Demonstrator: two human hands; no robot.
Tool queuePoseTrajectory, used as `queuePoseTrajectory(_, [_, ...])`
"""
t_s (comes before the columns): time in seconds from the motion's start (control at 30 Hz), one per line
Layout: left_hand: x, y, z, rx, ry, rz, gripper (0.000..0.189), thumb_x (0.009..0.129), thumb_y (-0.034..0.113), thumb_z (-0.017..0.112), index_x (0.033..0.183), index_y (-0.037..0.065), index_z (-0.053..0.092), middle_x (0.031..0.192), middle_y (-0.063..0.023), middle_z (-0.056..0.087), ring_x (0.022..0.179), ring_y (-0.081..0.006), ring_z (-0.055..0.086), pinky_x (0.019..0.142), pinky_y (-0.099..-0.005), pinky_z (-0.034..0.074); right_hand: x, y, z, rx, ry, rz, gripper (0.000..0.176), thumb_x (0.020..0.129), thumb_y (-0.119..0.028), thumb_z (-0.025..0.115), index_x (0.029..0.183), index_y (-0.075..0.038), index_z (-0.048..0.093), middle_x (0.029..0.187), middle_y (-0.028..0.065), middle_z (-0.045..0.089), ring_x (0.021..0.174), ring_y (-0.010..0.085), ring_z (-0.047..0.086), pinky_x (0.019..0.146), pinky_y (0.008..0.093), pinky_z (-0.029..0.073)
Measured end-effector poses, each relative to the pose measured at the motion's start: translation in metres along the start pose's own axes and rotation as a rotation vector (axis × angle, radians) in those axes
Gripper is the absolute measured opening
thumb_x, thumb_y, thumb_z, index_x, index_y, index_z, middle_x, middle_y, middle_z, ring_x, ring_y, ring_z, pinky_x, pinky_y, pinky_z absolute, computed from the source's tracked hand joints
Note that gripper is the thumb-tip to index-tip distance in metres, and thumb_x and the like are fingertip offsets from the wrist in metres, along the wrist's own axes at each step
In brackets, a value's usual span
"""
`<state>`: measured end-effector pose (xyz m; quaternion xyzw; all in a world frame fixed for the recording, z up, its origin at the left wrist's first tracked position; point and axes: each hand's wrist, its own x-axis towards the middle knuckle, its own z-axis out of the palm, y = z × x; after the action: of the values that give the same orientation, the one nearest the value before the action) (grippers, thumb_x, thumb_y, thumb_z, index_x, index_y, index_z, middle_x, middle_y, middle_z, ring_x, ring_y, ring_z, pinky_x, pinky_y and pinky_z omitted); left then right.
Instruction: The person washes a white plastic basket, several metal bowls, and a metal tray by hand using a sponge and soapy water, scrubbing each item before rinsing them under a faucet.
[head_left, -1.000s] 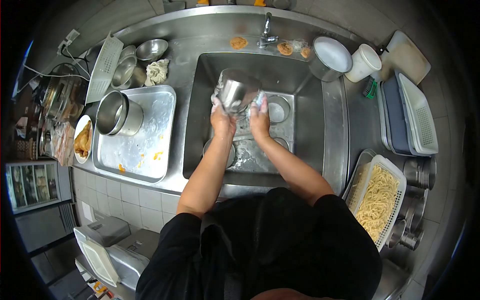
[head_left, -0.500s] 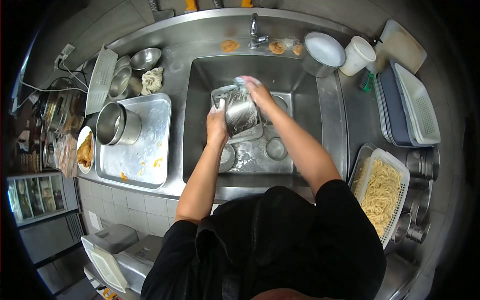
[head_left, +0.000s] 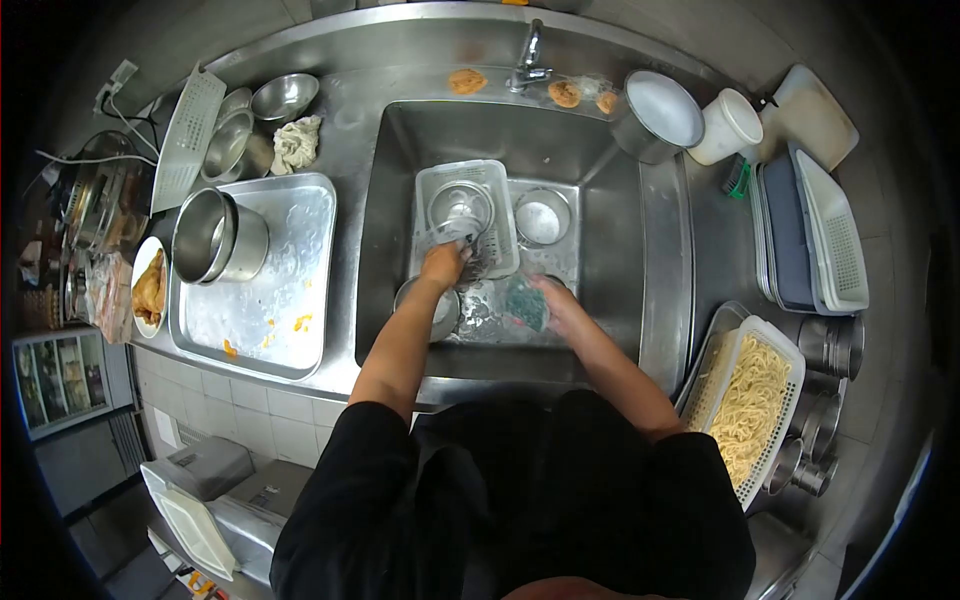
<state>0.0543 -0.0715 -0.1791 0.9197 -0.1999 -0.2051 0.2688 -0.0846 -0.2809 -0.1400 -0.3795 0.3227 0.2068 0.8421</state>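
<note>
My left hand [head_left: 445,262] is closed on a shiny metal container [head_left: 460,231], partly blurred, over a white perforated basket [head_left: 507,225] in the sink. A round steel bowl [head_left: 459,203] shows in the basket just beyond it. My right hand [head_left: 562,305] grips a green scouring pad [head_left: 526,303] low over the sink floor. Right of the basket stands a small round metal container [head_left: 543,217] with whitish contents. Another round container [head_left: 444,317] is partly hidden under my left forearm.
A metal tray [head_left: 290,265] with nested steel pots [head_left: 245,245] lies left of the sink [head_left: 610,200]. Behind the sink rises the faucet [head_left: 527,60]. A large pot [head_left: 660,115] and white bucket [head_left: 728,125] stand back right. Noodles [head_left: 750,400] fill a basket at right.
The rectangular metal pan is no longer visible between my hands. My right hand has come down toward me with the pad, and the basket with the round bowl is now exposed.
</note>
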Motion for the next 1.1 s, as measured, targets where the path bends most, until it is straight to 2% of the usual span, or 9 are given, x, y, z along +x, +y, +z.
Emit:
queuePoseTrajectory(0.13, [0.017, 0.011, -0.005, 0.126, -0.038, -0.072, 0.024, 0.087, 0.023, 0.048, 0.106, 0.011, 0.058, 0.1, -0.0172, 0.062, 0.096, -0.0353, 0.058, 0.088, -0.0473, 0.04, -0.015, 0.002, -0.017, -0.052, -0.028, 0.059, 0.033, 0.092, -0.022, 0.046, 0.121, -0.007, 0.046, 0.104, 0.0137, 0.059, 0.086, 0.0273, 0.063, 0.064, 0.0477, 0.056])
queuePoseTrajectory(0.2, [0.022, 0.006, 0.001, 0.049, 0.431, 0.158, 0.028, 0.085, 0.014, 0.047, 0.11, 0.011, 0.057, 0.107, -0.0158, 0.06, 0.099, -0.0337, 0.057, 0.091, -0.0482, 0.038, -0.031, -0.01, -0.003, 0.002, 0.029, 0.046, 0.031, 0.091, -0.021, 0.046, 0.119, -0.006, 0.048, 0.102, 0.0146, 0.06, 0.087, 0.0275, 0.063, 0.064, 0.0481, 0.056])
queuePoseTrajectory(0.33, [-0.016, 0.053, -0.111, -0.067, 0.722, 0.284, 0.038, 0.078, 0.005, 0.054, 0.116, 0.009, 0.055, 0.107, -0.0163, 0.059, 0.104, -0.0342, 0.054, 0.092, -0.0446, 0.04, -0.02, -0.016, -0.024, -0.015, -0.025, -0.054, 0.031, 0.09, -0.019, 0.047, 0.117, -0.005, 0.048, 0.105, 0.0143, 0.059, 0.091, 0.0278, 0.062, 0.066, 0.0497, 0.055])
queuePoseTrajectory(0.57, [-0.172, -0.073, -0.32, 0.167, 1.53, -0.345, 0.055, 0.078, 0.033, 0.069, 0.114, -0.005, 0.053, 0.112, -0.0249, 0.056, 0.108, -0.0326, 0.052, 0.096, -0.0388, 0.038, -0.038, -0.065, -0.021, -0.006, 0.043, -0.185, 0.035, 0.088, -0.017, 0.043, 0.12, -0.003, 0.046, 0.109, 0.0166, 0.058, 0.093, 0.0303, 0.061, 0.065, 0.0479, 0.055])
queuePoseTrajectory(0.67, [-0.201, -0.148, -0.351, 0.338, 1.397, -0.589, 0.061, 0.076, 0.039, 0.069, 0.111, -0.008, 0.053, 0.098, -0.0256, 0.06, 0.09, -0.0307, 0.061, 0.08, -0.0359, 0.049, -0.037, -0.087, -0.011, 0.038, 0.015, -0.186, 0.037, 0.087, -0.02, 0.045, 0.121, -0.004, 0.045, 0.111, 0.0163, 0.057, 0.097, 0.0322, 0.06, 0.069, 0.0511, 0.054])
queuePoseTrajectory(0.73, [-0.198, -0.16, -0.365, -0.135, 0.931, -0.777, 0.05, 0.075, 0.031, 0.068, 0.102, -0.01, 0.056, 0.079, -0.0201, 0.062, 0.064, -0.0264, 0.063, 0.058, -0.0332, 0.053, -0.037, -0.103, -0.003, 0.008, 0.007, -0.222, 0.038, 0.087, -0.021, 0.046, 0.121, -0.004, 0.045, 0.112, 0.016, 0.057, 0.097, 0.0315, 0.06, 0.069, 0.0498, 0.054])
queuePoseTrajectory(0.83, [-0.187, -0.192, -0.379, -0.363, 0.863, -0.709, 0.036, 0.074, 0.022, 0.064, 0.09, -0.01, 0.058, 0.067, -0.0134, 0.06, 0.047, -0.0211, 0.058, 0.042, -0.0294, 0.05, -0.047, -0.142, 0.014, -0.052, -0.025, -0.335, 0.04, 0.088, -0.022, 0.048, 0.124, -0.005, 0.044, 0.113, 0.0158, 0.056, 0.097, 0.03, 0.06, 0.069, 0.0469, 0.056])
queuePoseTrajectory(0.93, [-0.184, -0.222, -0.386, -0.459, 0.833, -0.65, 0.019, 0.07, 0.013, 0.058, 0.076, -0.005, 0.058, 0.065, -0.0118, 0.058, 0.048, -0.0208, 0.058, 0.043, -0.0304, 0.051, -0.072, -0.197, 0.024, -0.184, -0.1, -0.623, 0.044, 0.089, -0.025, 0.05, 0.127, -0.005, 0.041, 0.114, 0.0151, 0.056, 0.097, 0.0271, 0.06, 0.069, 0.0415, 0.056])
queuePoseTrajectory(1.1, [-0.186, -0.216, -0.389, -0.633, 0.789, -0.703, 0.014, 0.07, 0.014, 0.057, 0.077, 0.002, 0.058, 0.071, -0.0081, 0.057, 0.056, -0.018, 0.056, 0.055, -0.0321, 0.053, -0.071, -0.301, 0.012, -0.615, 0.341, -0.998, 0.041, 0.087, -0.022, 0.051, 0.123, -0.004, 0.049, 0.104, 0.0115, 0.061, 0.092, 0.02, 0.062, 0.066, 0.0312, 0.053])
